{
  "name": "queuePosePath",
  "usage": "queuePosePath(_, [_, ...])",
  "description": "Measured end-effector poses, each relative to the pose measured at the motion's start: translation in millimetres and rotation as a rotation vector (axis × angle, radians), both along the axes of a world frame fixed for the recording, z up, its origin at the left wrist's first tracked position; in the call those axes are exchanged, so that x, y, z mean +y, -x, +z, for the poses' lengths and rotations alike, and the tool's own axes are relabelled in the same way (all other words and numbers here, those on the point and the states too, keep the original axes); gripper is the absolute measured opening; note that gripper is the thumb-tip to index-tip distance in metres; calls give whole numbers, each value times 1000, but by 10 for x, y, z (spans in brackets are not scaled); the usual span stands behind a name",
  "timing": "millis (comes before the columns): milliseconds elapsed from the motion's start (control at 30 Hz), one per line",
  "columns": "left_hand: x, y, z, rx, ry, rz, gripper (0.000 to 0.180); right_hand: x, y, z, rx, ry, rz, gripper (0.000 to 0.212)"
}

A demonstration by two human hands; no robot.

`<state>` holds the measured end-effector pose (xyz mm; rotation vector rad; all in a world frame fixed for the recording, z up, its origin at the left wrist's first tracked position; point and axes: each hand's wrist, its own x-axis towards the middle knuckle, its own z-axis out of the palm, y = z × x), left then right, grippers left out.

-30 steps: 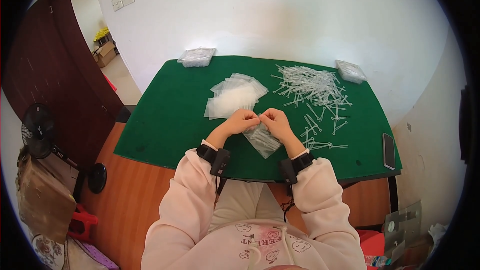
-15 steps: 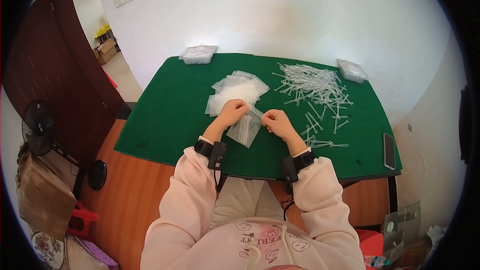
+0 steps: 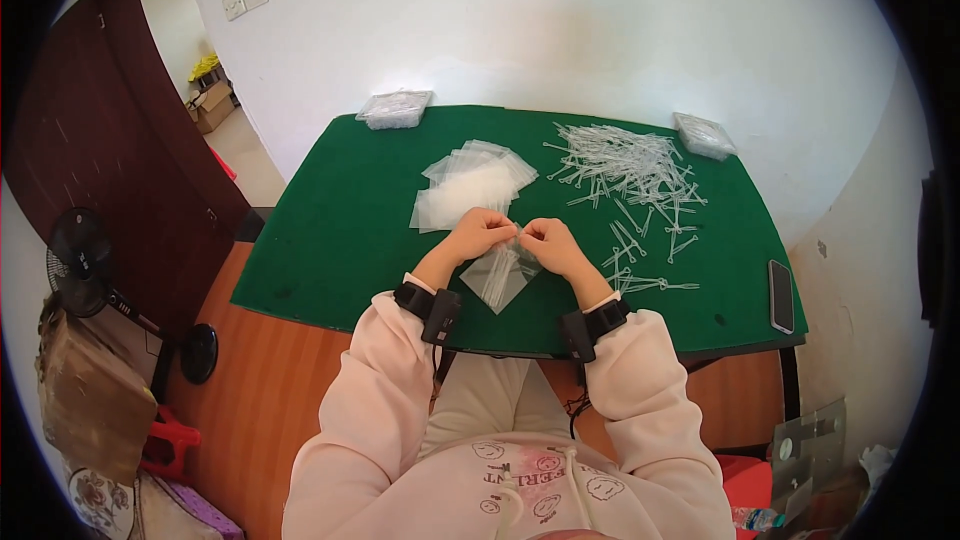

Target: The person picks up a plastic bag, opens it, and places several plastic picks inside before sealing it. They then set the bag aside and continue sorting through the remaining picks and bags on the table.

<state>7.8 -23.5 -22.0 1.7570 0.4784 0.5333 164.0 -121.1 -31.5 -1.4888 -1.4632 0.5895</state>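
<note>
Between my hands is a clear plastic bag (image 3: 511,287) with several thin clear sticks (image 3: 494,280) inside, ringed at one end. My left hand (image 3: 482,231) pinches the bag's upper edge, and my right hand (image 3: 550,243) pinches the same edge close beside it, the fingertips of both nearly meeting. The bag's lower corner points toward me over the green tabletop. Just beyond my left hand lies a fanned stack of flat clear bags (image 3: 465,185). A large heap of loose clear ring-ended sticks (image 3: 625,165) spreads to the far right, with some scattered nearer my right hand.
A filled clear pack (image 3: 396,110) stands at the table's back left, another clear pack (image 3: 705,136) at the back right. A black phone (image 3: 781,296) lies by the right edge. The green table (image 3: 310,240) backs onto a white wall. A fan (image 3: 82,250) stands left.
My hands have come closer together along the bag's top edge, the left moving right and slightly nearer me. The bag has turned a little and shifted toward me.
</note>
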Motion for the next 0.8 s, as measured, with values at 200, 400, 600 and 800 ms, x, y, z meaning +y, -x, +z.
queuePosePath(200, [27, 35, 31, -20, 60, 148, 14, 26, -45, -44, 9, -10, -38, 19])
queuePosePath(400, [96, 47, 43, -46, 196, 253, 14, 40, -120, 6, 42, -44, -134, 17])
queuePosePath(600, [66, 72, 83, -181, 311, 88, 13, -17, -100, 106, 730, 49, -77, 14])
queuePosePath(800, [-164, -62, 168, -399, -48, 68, 10, -27, -112, 59, 820, 200, 143, 14])
